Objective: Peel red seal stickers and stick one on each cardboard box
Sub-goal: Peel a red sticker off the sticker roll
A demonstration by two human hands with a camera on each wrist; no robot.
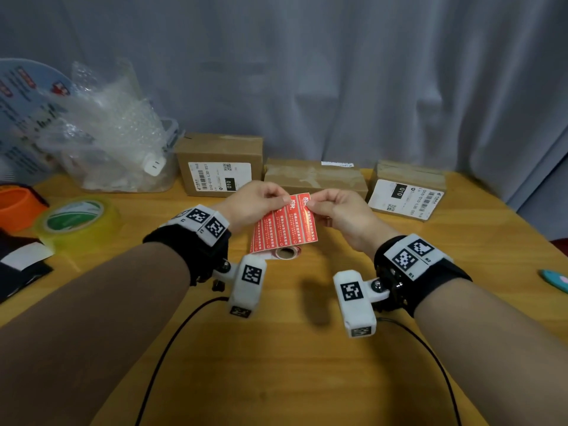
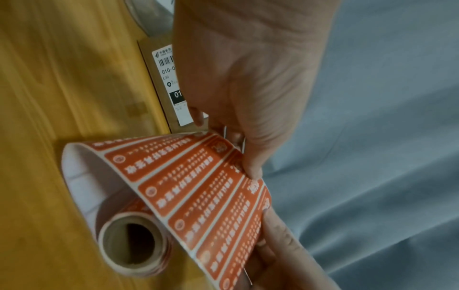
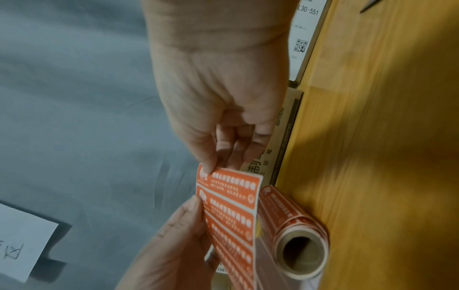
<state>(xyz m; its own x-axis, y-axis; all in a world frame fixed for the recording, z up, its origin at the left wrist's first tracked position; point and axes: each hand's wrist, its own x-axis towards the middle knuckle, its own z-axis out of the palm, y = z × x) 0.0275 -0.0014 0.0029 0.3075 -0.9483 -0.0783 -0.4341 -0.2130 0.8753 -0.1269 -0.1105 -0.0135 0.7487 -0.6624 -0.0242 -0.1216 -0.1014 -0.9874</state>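
A strip of red seal stickers [image 1: 284, 229] rises from its roll [image 1: 285, 253], which lies on the wooden table. My left hand [image 1: 281, 198] pinches the strip's upper left edge. My right hand [image 1: 312, 204] pinches the top right corner, at the end sticker; whether that sticker is lifted off its backing I cannot tell. In the left wrist view the left thumb presses on the strip [image 2: 193, 186] above the roll [image 2: 134, 243]. In the right wrist view the right fingertips grip the strip [image 3: 231, 206] at its top. Three cardboard boxes stand behind: left [image 1: 219, 149], middle [image 1: 313, 176], right [image 1: 408, 179].
A clear tub of bubble wrap [image 1: 116, 142] stands at the back left. A yellow-green tape roll [image 1: 76, 216] and an orange object [image 1: 18, 207] lie left of my hands. A teal object [image 1: 553, 279] lies at the right edge. A grey curtain hangs behind the table.
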